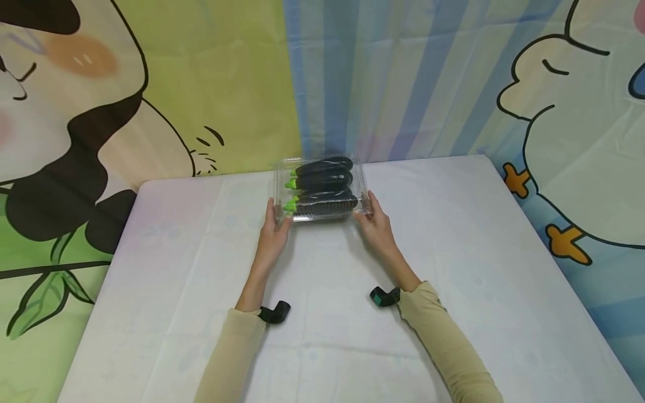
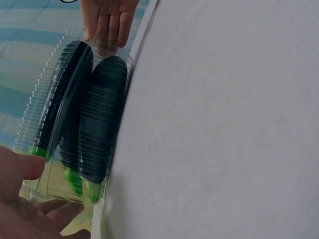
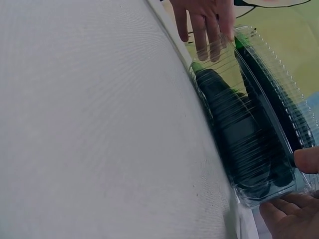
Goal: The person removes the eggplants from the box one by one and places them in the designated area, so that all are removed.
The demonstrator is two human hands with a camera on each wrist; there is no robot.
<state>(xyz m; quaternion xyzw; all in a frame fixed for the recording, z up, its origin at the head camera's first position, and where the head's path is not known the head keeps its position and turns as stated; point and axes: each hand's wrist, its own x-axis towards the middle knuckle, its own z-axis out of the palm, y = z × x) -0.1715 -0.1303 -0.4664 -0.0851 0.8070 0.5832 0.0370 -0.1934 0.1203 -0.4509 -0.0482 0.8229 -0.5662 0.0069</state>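
Both grips on: left hand (image 1: pixel 272 232) and right hand (image 1: pixel 375 221) clasp opposite short ends of the clear clamshell box (image 1: pixel 321 188) of eggplants (image 1: pixel 322 180), lid closed, resting near the white surface's (image 1: pixel 201 268) far edge, not yet lifted.

A white desk in front of a cartoon backdrop.
You have a desk (image 1: pixel 453 313) covered by a white, faintly creased cloth (image 1: pixel 191 252) that runs to its edges. Behind it hangs a printed curtain (image 1: pixel 353 78): on your left a yellow-green panel with a panda drawing (image 1: pixel 60 140) and leaves, blue stripes in the middle, and on your right a white duck drawing (image 1: pixel 579 140) with orange feet.
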